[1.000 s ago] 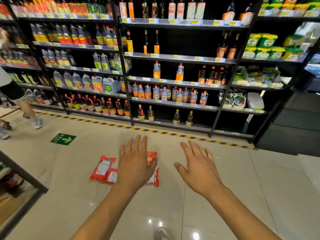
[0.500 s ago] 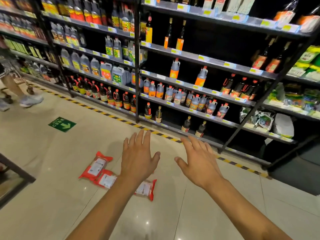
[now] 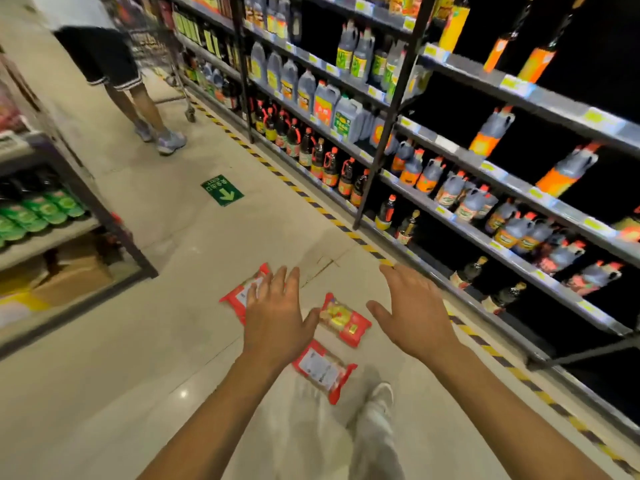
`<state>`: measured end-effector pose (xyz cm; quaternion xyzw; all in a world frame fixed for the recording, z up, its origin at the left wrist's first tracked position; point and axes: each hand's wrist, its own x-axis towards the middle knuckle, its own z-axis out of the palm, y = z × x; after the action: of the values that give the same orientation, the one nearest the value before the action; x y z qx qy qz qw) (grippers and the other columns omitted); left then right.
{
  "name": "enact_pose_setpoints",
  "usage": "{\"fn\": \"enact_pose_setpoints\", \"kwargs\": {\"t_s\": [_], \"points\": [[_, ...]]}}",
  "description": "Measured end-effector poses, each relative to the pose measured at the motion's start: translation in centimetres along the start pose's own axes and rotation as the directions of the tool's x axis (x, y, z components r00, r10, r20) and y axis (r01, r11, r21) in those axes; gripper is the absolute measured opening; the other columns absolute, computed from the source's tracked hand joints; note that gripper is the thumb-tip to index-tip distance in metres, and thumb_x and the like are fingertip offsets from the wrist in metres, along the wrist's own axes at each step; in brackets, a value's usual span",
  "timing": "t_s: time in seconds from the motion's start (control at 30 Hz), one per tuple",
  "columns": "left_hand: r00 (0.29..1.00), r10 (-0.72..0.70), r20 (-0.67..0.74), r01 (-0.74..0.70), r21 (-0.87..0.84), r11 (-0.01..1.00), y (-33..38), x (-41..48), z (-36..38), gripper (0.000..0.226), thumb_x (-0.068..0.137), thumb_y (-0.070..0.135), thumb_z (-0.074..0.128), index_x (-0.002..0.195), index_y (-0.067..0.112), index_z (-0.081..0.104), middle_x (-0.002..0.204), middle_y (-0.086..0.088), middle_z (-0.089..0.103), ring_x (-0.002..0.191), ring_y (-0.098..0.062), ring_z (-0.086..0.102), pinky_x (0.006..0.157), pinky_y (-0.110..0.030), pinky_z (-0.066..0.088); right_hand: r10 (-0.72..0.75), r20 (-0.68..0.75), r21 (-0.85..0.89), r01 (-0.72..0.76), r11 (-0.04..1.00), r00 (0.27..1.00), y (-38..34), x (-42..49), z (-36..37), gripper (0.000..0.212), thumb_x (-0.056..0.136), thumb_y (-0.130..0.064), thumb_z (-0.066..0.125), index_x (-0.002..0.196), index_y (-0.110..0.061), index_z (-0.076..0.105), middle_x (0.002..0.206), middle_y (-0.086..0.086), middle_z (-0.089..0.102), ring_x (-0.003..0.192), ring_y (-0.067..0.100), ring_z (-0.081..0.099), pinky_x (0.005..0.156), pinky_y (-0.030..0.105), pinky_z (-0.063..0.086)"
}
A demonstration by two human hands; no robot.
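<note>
The left hand (image 3: 277, 317) is being held out with fingers straight and spread, grasping nothing. The right hand (image 3: 412, 313) is being held the same way, released and empty, a little apart from it. Three red packets are lying flat on the floor (image 3: 166, 244) beneath the hands. The far packet (image 3: 239, 296) is being partly covered by the left fingers, and whether it is being touched cannot be told. The middle packet (image 3: 343, 321) is showing between the two hands, just beside the left thumb. The near packet (image 3: 323, 369) is lying by the left wrist, close to a shoe (image 3: 381, 393).

The packets are being judged light and soft: sealed film pouches with a white label or a clear window, and loose pale pieces are showing in the middle one. The film is likely being made slippery by its gloss, and the contents could be crushed by a hard squeeze. Because each pouch is lying flat on smooth tile, a grip is best being sought at a crimped end seam, or across the narrow width with the thumb on top and the fingers slid under a long edge.

Further out, a green sign (image 3: 222, 190) is lying on the floor, and shelves (image 3: 485, 237) of bottles (image 3: 426, 174) are standing to the right.
</note>
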<state>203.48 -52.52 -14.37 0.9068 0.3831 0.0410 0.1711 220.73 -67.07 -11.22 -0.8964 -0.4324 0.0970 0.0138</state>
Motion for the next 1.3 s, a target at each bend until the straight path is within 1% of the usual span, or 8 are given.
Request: {"fn": "enact_pose_setpoints", "kwargs": {"t_s": [0.17,0.3,0.47,0.7,1.03,1.13,1.23,1.3], "points": [[0.982,-0.186,0.045,0.186,0.008,0.983,-0.7,3.6,5.5,0.087,0.084,0.063,0.039,0.150,0.008,0.050,0.146,-0.017,0.057,0.131,-0.040,0.055,0.111,-0.056,0.042,-0.113,0.129,-0.016,0.116,0.993,0.985,3.3,9.0,4.6,0.072,0.100,-0.057,0.047,0.159,-0.020,0.028,0.161,0.009,0.037,0.148,0.029,0.034,0.118,0.047,0.029],[0.880,-0.432,0.199,0.441,-0.001,0.898,-0.5,8.1,13.7,0.083,0.098,0.062,0.045,0.164,0.017,0.022,0.168,-0.010,0.030,0.152,-0.034,0.031,0.124,-0.050,0.023,-0.180,0.309,0.002,0.189,0.982,0.934,7.5,18.9,11.7,0.074,0.100,-0.055,0.050,0.159,-0.018,0.027,0.162,0.008,0.036,0.149,0.025,0.034,0.118,0.041,0.029],[0.799,-0.552,0.238,0.574,-0.032,0.818,-0.8,11.1,22.8,0.083,0.085,0.060,0.050,0.145,0.003,0.054,0.141,-0.024,0.060,0.124,-0.046,0.061,0.102,-0.058,0.050,-0.186,0.408,-0.004,0.205,0.979,0.894,10.3,26.1,19.7,0.073,0.100,-0.051,0.052,0.159,-0.014,0.028,0.158,0.011,0.041,0.143,0.029,0.040,0.114,0.042,0.032],[0.589,-0.681,0.436,0.750,0.021,0.662,-3.9,14.0,46.4,0.091,0.096,0.066,0.052,0.162,0.017,0.013,0.167,-0.007,0.025,0.151,-0.031,0.030,0.123,-0.046,0.029,-0.127,0.574,0.009,0.149,0.989,0.809,14.7,34.0,42.9,0.077,0.097,-0.053,0.056,0.158,-0.018,0.026,0.153,0.010,0.044,0.140,0.032,0.041,0.112,0.042,0.033],[0.439,-0.800,0.409,0.888,-0.062,0.455,-12.0,13.6,77.2,0.101,0.083,0.076,0.061,0.156,0.017,0.025,0.155,-0.006,0.041,0.139,-0.032,0.046,0.110,-0.048,0.043,-0.132,0.576,-0.041,0.190,0.981,0.807,20.9,42.5,72.1,0.084,0.091,-0.057,0.061,0.157,-0.020,0.025,0.154,0.012,0.040,0.138,0.036,0.041,0.109,0.047,0.037],[0.350,-0.807,0.475,0.936,-0.201,0.288,-14.1,12.9,83.4,0.108,0.073,0.065,0.080,0.152,0.016,0.027,0.145,-0.007,0.047,0.132,-0.035,0.051,0.105,-0.049,0.048,-0.125,0.541,0.007,0.144,0.990,0.832,21.8,45.0,77.2,0.094,0.087,-0.059,0.066,0.159,-0.021,0.019,0.155,0.015,0.036,0.140,0.038,0.038,0.111,0.050,0.038],[0.259,-0.729,0.633,0.889,-0.452,-0.076,-16.4,12.5,87.2,0.092,0.052,0.042,0.102,0.122,0.013,0.050,0.117,-0.009,0.069,0.101,-0.029,0.072,0.087,-0.050,0.061,-0.065,0.523,0.116,0.004,0.993,0.850,22.6,47.2,79.6,0.123,0.071,-0.065,0.080,0.162,-0.026,0.007,0.157,0.016,0.033,0.143,0.039,0.037,0.112,0.053,0.038],[0.281,-0.691,0.666,0.832,-0.527,-0.170,-17.3,12.5,88.2,0.080,0.050,0.027,0.105,0.114,0.007,0.063,0.105,-0.009,0.078,0.086,-0.024,0.078,0.078,-0.047,0.064,-0.020,0.547,0.196,-0.105,0.975,0.837,22.5,48.1,79.9,0.137,0.061,-0.064,0.089,0.162,-0.022,0.006,0.156,0.019,0.035,0.143,0.040,0.036,0.113,0.052,0.038]]}}
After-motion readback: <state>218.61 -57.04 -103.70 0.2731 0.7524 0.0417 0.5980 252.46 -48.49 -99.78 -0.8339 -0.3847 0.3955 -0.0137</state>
